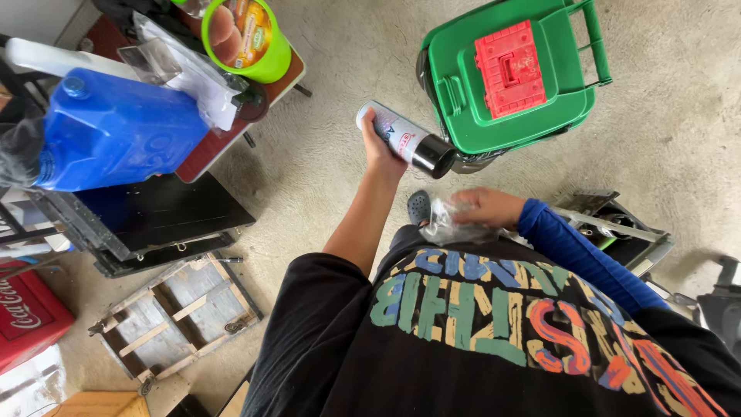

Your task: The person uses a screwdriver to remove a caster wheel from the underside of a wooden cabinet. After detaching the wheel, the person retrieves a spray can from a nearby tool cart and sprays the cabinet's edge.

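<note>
spray can [407, 140] in left hand [380, 147], fingers wrapped round the lower barrel, black cap end tilted toward the green wheeled bin [513, 73]; held out above the concrete floor [340, 139], just beside the bin lid but apart from it; rigid metal cylinder by the look, likely light to moderate in weight, smooth printed wall probably a little slippery; best taken round the middle of the barrel as now, away from the cap and nozzle end; right hand [486, 207], in a blue sleeve, closed loosely on a piece of crumpled clear plastic film [455, 224], close to the belly of the black printed shirt [494, 332]; film soft, limp and nearly weightless, apt to slide or crinkle, easiest pinched in a bunch; dark clog [418, 205] showing on the floor between the two arms.

rough grey concrete underfoot, bare and stained; red lid panel set in the top of the green bin; cluttered table [231, 131] at upper left bearing a blue jerrycan [116, 131] and a lime-green tub [247, 35]; black crate [147, 216] below it; wooden frame [174, 316] lying flat on the floor; red cooler [27, 313] at the left edge; metal and plastic gear at the right edge, too cut off to identify.
</note>
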Demonstrator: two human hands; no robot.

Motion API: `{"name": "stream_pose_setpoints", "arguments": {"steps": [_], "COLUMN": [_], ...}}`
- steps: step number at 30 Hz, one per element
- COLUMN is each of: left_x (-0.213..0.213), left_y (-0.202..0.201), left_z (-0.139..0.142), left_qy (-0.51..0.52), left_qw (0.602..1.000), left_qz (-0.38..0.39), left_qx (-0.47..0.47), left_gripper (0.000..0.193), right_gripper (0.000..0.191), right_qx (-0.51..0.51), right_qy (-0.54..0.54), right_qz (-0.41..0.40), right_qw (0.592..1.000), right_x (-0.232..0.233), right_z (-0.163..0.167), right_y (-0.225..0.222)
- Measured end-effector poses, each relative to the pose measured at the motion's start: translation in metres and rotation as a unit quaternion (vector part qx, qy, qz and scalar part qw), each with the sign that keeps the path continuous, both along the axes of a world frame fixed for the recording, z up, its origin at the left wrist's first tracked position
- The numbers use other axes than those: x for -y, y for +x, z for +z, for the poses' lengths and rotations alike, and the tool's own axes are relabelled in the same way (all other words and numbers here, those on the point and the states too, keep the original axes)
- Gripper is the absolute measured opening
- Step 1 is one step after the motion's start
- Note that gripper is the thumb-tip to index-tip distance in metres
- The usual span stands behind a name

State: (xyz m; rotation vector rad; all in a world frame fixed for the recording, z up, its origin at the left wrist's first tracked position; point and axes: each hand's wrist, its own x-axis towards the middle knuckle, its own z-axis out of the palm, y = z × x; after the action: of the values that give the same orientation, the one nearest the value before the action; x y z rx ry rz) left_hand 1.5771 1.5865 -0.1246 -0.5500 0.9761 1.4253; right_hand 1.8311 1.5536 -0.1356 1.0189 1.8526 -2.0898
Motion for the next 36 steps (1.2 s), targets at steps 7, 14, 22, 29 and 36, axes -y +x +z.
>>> {"name": "stream_pose_setpoints", "arguments": {"steps": [7, 14, 22, 29, 36], "left_x": [-0.044, -0.132, -0.215, -0.209, -0.155], "left_y": [0.021, 0.072, 0.117, 0.093, -0.019], "left_z": [-0.038, -0.059, -0.091, -0.097, -0.097], "left_qy": [0.067, 0.040, -0.026, 0.010, 0.044], "left_qw": [0.987, 0.964, 0.921, 0.936, 0.957], "left_qz": [-0.135, -0.262, -0.388, -0.348, -0.273], "left_qx": [0.048, 0.019, 0.004, -0.052, -0.085], "left_gripper": [0.056, 0.058, 0.070, 0.065, 0.066], "right_gripper": [0.042, 0.044, 0.083, 0.053, 0.057], "right_qx": [0.073, 0.244, 0.177, 0.168, 0.098], "right_qy": [-0.014, 0.214, 0.270, 0.000, 0.027], "right_qz": [-0.150, -0.255, -0.236, -0.249, -0.282], "right_qw": [0.986, 0.911, 0.917, 0.954, 0.954], "right_x": [-0.052, -0.186, -0.295, -0.292, -0.256], "right_z": [-0.027, -0.003, -0.003, -0.015, -0.013], "right_y": [0.057, 0.076, 0.022, -0.023, -0.121]}}
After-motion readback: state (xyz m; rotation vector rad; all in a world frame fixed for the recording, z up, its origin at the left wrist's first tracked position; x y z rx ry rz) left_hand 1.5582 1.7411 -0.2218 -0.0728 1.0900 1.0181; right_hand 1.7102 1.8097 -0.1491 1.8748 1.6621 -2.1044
